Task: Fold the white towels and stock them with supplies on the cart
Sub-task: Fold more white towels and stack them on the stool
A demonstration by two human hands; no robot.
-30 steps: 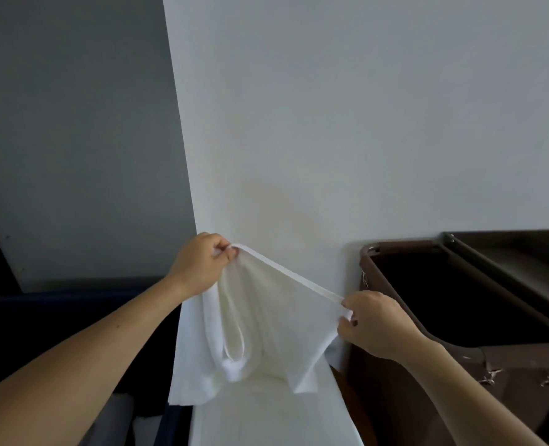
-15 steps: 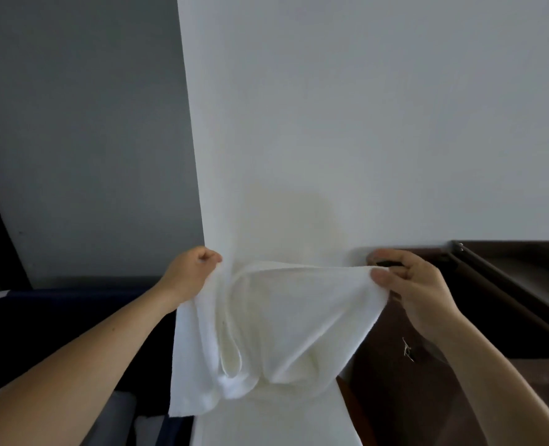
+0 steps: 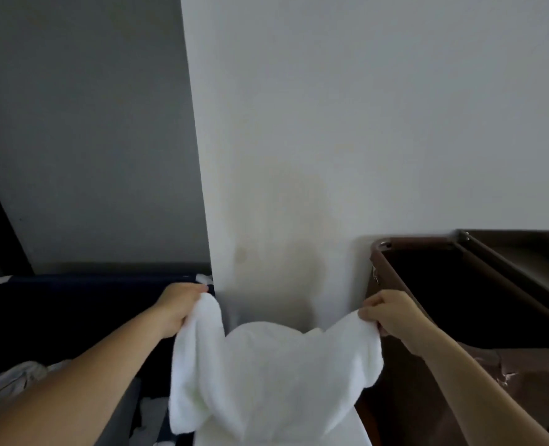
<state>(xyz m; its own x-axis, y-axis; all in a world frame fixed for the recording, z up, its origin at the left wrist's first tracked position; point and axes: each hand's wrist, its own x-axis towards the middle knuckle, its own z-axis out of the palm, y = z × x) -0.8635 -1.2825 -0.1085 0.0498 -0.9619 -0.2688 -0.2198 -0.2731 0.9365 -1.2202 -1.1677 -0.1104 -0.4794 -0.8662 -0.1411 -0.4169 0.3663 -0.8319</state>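
Our left hand [image 3: 178, 309] grips one upper corner of the towel [image 3: 273, 375], fingers curled over the cloth; the fingertips are buried in the fold, so we cannot see how they lie. Our right hand [image 3: 392, 318] pinches the other upper corner between thumb and fingers, knuckles toward us. The towel hangs between both hands in front of the wall [image 3: 363, 123], sagging in the middle with each held corner raised. Its lower edge runs into a white surface [image 3: 282, 437] at the bottom of the view, and we cannot tell where cloth ends and surface begins, or whether they touch.

Just right of the towel stands the brown cart [image 3: 427, 244]. Its open bin is dark inside, so we cannot make out any contents, and its right side is cut off by the frame. Small metal fittings on its front are too blurred to name.

To the left a dark blue shape [image 3: 73, 300] sits in shadow, partly behind our left forearm. Pale cloth [image 3: 9, 384] shows at the lower left edge, cut off and unclear.
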